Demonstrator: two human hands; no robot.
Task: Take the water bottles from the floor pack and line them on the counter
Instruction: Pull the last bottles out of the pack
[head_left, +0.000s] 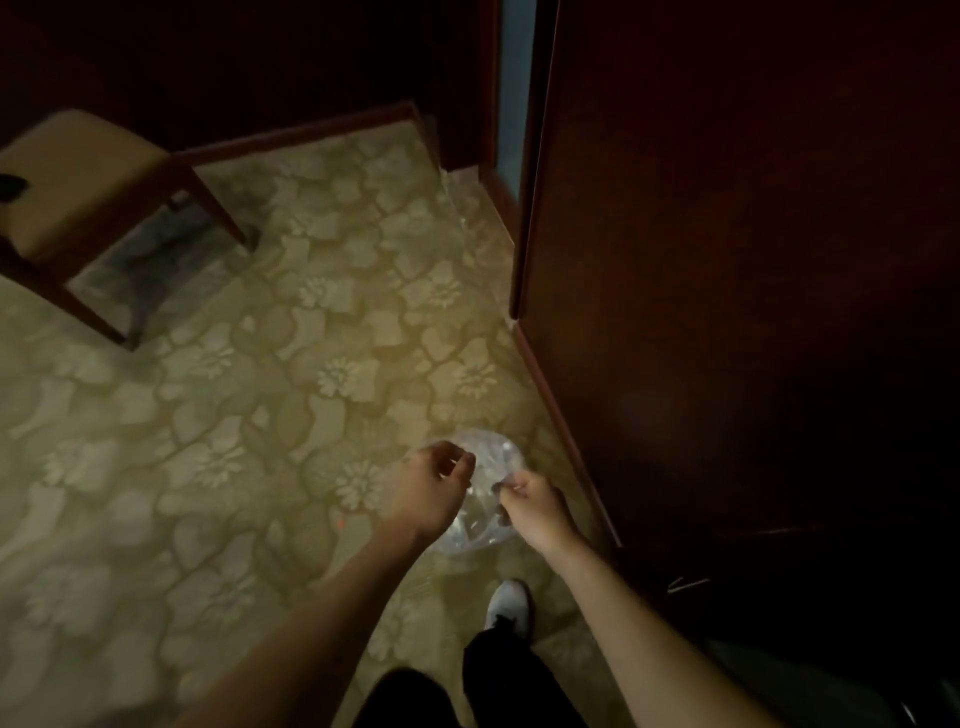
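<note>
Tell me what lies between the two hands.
In the head view, crinkled clear plastic wrap spans the gap between the left hand and right hand; both pinch it above the carpet.

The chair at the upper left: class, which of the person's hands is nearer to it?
Left. The left hand pinches the clear plastic wrap on the side facing the chair; the right hand pinches it on the far side, beside the dark cabinet.
</note>
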